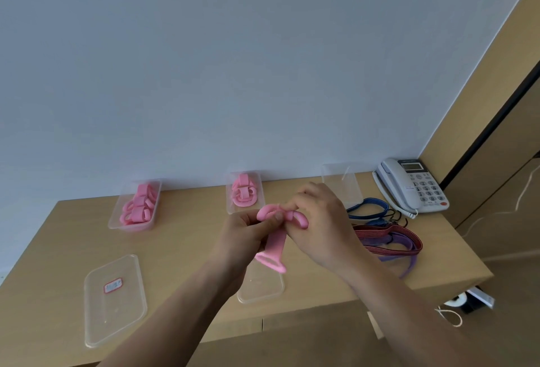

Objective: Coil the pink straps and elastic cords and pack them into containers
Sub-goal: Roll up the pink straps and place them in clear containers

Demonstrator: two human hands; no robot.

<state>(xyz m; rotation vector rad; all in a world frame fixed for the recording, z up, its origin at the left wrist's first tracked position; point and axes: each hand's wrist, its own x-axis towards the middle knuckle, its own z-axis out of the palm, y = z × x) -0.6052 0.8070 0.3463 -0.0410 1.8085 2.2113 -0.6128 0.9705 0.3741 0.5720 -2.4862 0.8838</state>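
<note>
Left of the telephone (412, 184), my left hand (245, 232) and right hand (324, 220) cover the middle of the pink strap (274, 242), so I can't tell how it is wound there. My right hand also hides the left part of the elastic cords (391, 238) just in front of the telephone. Far left of the telephone, the label (113, 285) on a clear lid (114, 317) is too blurred to read.

Pink strap (274, 245): pinched at its top between the left hand (245, 238) and right hand (321, 226). Upper part looped; flat tail hangs down to a ring end.

Far left of the hands: clear container (137, 205) holding several coiled pink straps.

Just beyond the hands: second container (245, 191), likewise loaded.

Beyond the right hand: third container (342, 185), clear.

Right of the right hand: blue cord (371, 208), red-striped cord (391, 238) and purple cord (409, 261), loose on the counter (187, 249), overlapping.
</note>
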